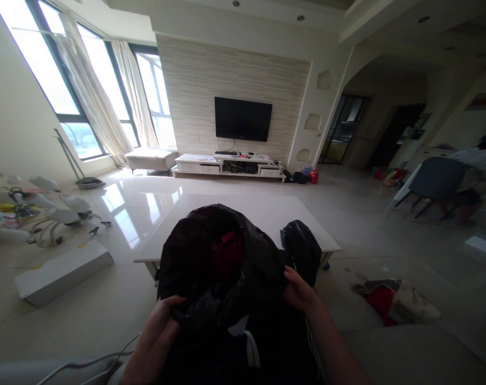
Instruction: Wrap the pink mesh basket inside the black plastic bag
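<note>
Here the person sits low at the near edge of a pale tabletop (pixel 263 214) and holds a large black plastic bag (pixel 211 256) in front of the body, at about 6 o'clock in the head view. The left hand (pixel 162 315) is clamped on the bag's rim at 7 o'clock, fingers curled over the crumpled plastic; the right hand (pixel 301 291) pinches the opposite rim at 5 o'clock. The two hands are apart, stretching the mouth between them. Through the opening a red item (pixel 229 251) shows inside, its nature too dark to tell. The bag's bulk leans against the tabletop's front edge.

A second, smaller black bag (pixel 303 246) stands just beside it at 3 o'clock of the big one, touching the tabletop edge. On the floor at 4 o'clock lies a red and white cloth bundle (pixel 391 302); at 9 o'clock a white flat box (pixel 62 272) rests on the tiles.

As a judgement, the step in hand is opening or gathering the bag's mouth. The next move calls for keeping both rims taut and level, since thin plastic slips and folds back on itself, and for freeing one hand without letting that side collapse over the red item
</note>
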The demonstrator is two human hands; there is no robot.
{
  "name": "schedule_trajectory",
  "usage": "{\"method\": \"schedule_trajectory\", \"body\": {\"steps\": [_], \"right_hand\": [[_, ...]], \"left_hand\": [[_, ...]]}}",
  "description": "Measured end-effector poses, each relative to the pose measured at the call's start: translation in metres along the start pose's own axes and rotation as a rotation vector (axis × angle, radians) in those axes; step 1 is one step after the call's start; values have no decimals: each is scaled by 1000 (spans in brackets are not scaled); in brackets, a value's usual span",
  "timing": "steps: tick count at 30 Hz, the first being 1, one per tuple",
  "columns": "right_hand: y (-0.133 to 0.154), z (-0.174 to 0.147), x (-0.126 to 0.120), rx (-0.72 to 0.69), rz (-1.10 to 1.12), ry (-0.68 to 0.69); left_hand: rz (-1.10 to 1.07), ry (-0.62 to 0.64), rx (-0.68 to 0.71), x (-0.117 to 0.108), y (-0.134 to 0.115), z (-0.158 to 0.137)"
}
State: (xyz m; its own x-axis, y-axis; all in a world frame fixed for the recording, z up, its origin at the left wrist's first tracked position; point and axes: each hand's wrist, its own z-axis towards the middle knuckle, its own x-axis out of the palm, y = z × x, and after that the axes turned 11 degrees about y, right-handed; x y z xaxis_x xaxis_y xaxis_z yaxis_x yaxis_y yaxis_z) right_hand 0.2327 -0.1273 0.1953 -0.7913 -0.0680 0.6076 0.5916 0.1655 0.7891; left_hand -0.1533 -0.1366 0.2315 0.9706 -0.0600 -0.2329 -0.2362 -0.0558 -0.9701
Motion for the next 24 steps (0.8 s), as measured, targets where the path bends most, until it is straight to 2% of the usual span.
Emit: {"method": "schedule_trajectory", "body": {"steps": [5, 8, 11, 20, 24], "right_hand": [[-9, 13, 23, -2, 93, -29], [-19, 23, 38, -14, 36, -83], [-22, 27, 46, -99, -56, -124], [-19, 28, 44, -170, -91, -175], [-16, 27, 43, -165, -65, -143]], "left_hand": [[78, 92, -16, -5, 13, 3], [106, 131, -24, -7, 18, 4], [118, 149, -44, -6, 19, 4], [116, 135, -42, -6, 18, 6], [136, 113, -35, -7, 18, 6]]}}
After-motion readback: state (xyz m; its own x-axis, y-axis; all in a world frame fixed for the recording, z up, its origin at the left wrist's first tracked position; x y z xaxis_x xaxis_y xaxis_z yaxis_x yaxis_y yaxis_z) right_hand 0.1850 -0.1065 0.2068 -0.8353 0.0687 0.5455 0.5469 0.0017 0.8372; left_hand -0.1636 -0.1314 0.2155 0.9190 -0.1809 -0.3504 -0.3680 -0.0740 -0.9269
